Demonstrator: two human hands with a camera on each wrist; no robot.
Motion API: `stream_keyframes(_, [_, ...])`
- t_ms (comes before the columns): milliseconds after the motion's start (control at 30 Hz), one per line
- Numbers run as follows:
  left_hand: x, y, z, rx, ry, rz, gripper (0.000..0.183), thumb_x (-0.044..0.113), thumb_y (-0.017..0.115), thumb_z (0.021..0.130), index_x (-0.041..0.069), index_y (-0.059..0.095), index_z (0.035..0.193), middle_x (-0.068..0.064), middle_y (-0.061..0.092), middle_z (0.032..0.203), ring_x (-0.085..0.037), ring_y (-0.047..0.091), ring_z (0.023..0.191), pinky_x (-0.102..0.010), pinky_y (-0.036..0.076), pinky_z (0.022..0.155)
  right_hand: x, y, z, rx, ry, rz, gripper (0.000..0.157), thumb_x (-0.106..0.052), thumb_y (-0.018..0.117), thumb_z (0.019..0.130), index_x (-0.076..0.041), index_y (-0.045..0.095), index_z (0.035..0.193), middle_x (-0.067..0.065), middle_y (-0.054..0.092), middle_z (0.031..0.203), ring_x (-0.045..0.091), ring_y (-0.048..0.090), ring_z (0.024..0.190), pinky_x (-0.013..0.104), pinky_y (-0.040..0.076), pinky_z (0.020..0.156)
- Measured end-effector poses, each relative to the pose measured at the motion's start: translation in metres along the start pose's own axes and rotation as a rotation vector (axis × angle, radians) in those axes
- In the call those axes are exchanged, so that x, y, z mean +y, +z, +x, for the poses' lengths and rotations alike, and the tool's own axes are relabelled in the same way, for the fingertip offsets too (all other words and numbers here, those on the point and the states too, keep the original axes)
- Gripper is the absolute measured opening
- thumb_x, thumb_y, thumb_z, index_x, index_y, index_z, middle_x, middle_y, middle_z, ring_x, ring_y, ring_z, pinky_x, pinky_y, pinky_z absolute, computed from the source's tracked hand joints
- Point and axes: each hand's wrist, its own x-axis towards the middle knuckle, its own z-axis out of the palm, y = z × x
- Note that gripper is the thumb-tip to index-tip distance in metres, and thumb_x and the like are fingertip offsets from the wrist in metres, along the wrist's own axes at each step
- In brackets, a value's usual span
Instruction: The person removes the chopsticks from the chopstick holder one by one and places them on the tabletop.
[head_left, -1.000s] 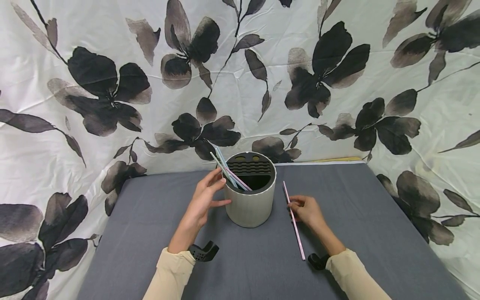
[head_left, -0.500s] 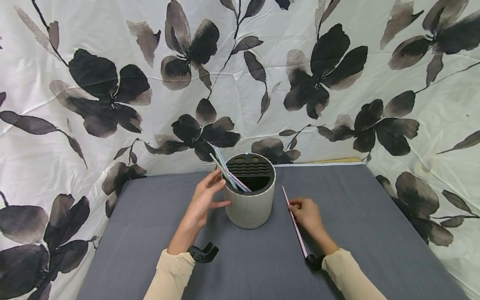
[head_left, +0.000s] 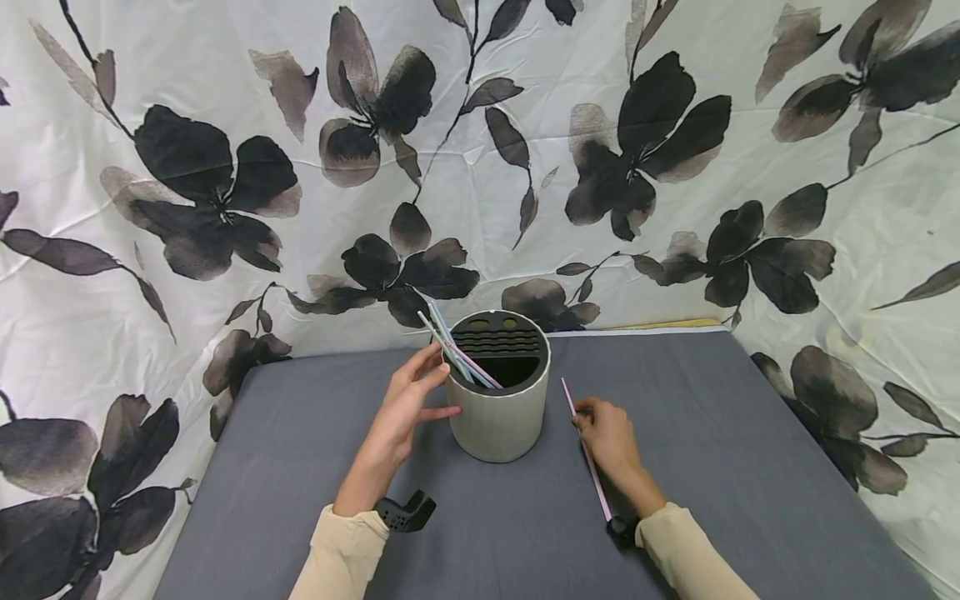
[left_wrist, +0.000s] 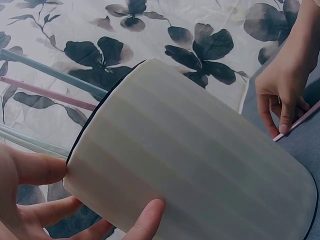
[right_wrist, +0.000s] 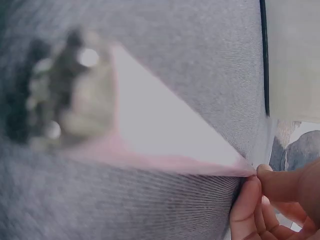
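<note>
My right hand [head_left: 607, 435] pinches a thin, straight pink stick [head_left: 587, 454] between thumb and fingertips, to the right of a cream ribbed utensil holder [head_left: 497, 425]. In the right wrist view the pink stick [right_wrist: 175, 135] runs from those fingertips toward the camera, its near end blurred and large. My left hand [head_left: 408, 400] is spread along the holder's left side, fingertips at the rim and one finger on the wall. Several pale blue, pink and green sticks [left_wrist: 55, 72] lean out of the holder's opening on that side.
The holder's dark top has a ridged, slotted insert [head_left: 501, 340] at the back and an open front part. A grey cloth [head_left: 300, 467] covers the table. Behind stands a white floral curtain [head_left: 525, 183], with a yellow strip [head_left: 667, 323] along the table's back edge.
My right hand has shifted slightly left, and the pink stick's near end now lies right by the wrist camera. The left hand keeps its place on the holder. The head view has tilted a little.
</note>
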Motion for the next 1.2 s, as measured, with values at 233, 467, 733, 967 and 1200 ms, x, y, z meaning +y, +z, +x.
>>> stream_keyframes(233, [0.001, 0.001, -0.001, 0.004, -0.003, 0.008, 0.055, 0.018, 0.055, 0.108, 0.015, 0.039, 0.161, -0.016, 0.037, 0.163, -0.042, 0.042, 0.148, -0.057, 0.065, 0.095, 0.003, 0.002, 0.001, 0.012, 0.000, -0.013, 0.015, -0.012, 0.072, 0.096, -0.004, 0.075, 0.108, 0.003, 0.062, 0.071, 0.016, 0.051, 0.060, 0.028, 0.038, 0.052])
stream_keyframes(467, [0.001, 0.002, 0.000, 0.010, -0.006, 0.011, 0.055, 0.018, 0.056, 0.108, 0.015, 0.039, 0.161, -0.015, 0.037, 0.164, -0.041, 0.042, 0.148, -0.055, 0.065, 0.094, 0.000, -0.001, -0.001, 0.051, -0.009, 0.012, 0.015, -0.015, 0.075, 0.096, -0.003, 0.076, 0.105, 0.005, 0.067, 0.074, 0.016, 0.056, 0.062, 0.029, 0.042, 0.055])
stream_keyframes(733, [0.003, 0.001, 0.000, 0.017, 0.000, 0.013, 0.055, 0.018, 0.055, 0.108, 0.015, 0.038, 0.161, -0.016, 0.037, 0.162, -0.041, 0.043, 0.147, -0.055, 0.066, 0.092, -0.017, -0.014, -0.001, 0.255, -0.197, 0.238, 0.024, -0.010, 0.073, 0.098, -0.002, 0.072, 0.120, 0.011, 0.073, 0.104, 0.022, 0.068, 0.093, 0.036, 0.061, 0.076])
stream_keyframes(967, [0.003, -0.001, 0.002, 0.021, -0.005, 0.018, 0.055, 0.018, 0.056, 0.107, 0.018, 0.040, 0.160, -0.015, 0.040, 0.159, -0.041, 0.043, 0.145, -0.051, 0.068, 0.088, -0.038, -0.031, -0.002, 0.320, -0.414, 0.439, 0.033, -0.002, 0.070, 0.099, -0.004, 0.067, 0.131, 0.014, 0.068, 0.121, 0.018, 0.063, 0.111, 0.014, 0.056, 0.092])
stream_keyframes(1200, [0.002, -0.001, 0.002, 0.020, -0.009, 0.013, 0.053, 0.020, 0.057, 0.107, 0.019, 0.042, 0.158, -0.014, 0.041, 0.160, -0.040, 0.044, 0.147, -0.053, 0.067, 0.089, -0.061, -0.040, -0.003, 0.296, -0.569, 0.462, 0.039, 0.005, 0.073, 0.093, -0.003, 0.067, 0.131, 0.013, 0.067, 0.126, 0.017, 0.061, 0.116, 0.018, 0.051, 0.104])
